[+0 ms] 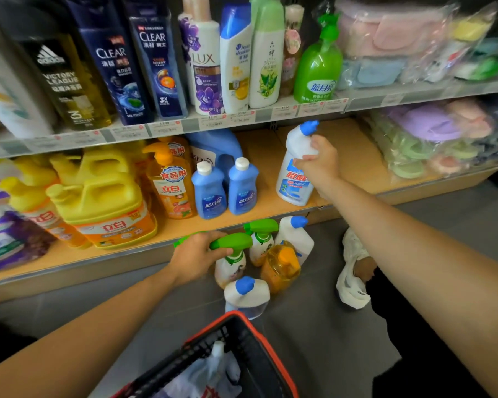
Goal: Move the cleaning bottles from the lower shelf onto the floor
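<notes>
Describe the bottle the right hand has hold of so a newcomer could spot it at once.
Look at the lower shelf, the tan board under the shampoo row. Near its front edge, right of two small blue bottles, the right hand grips a white bottle by its upper part. Unlike those white-capped blue ones, it is taller, white-bodied, with a bent blue cap.

Upper shelf (224,122): shampoo bottles (156,67) upright, bagged towels (385,44) at right. Bagged slippers (429,139) beneath. Red-rimmed black basket (242,337) in foreground.
</notes>
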